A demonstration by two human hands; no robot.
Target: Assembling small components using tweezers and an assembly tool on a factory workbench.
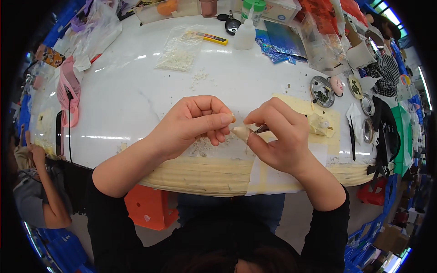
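Note:
My left hand [193, 120] is closed in a pinch, with a small orange-amber piece [233, 118] between thumb and forefinger. Close on its right, my right hand [280, 132] curls around a slim dark metal tool [261, 129], mostly hidden by the fingers. A cream-coloured finger cover [241, 133] wraps the tip of my right thumb. The two hands' fingertips nearly meet above the near part of the white table [123, 113]. Under them, pale crumbs [205, 148] lie scattered near the taped edge.
Farther back are a clear bag of small white pieces [180, 50], a yellow box cutter [215, 39] and a white squeeze bottle [246, 35]. Small metal dishes [322, 91] and black tweezers [352, 139] lie right. A pink mesh pouch [69, 88] lies left; another person's arm [50, 191] shows beyond.

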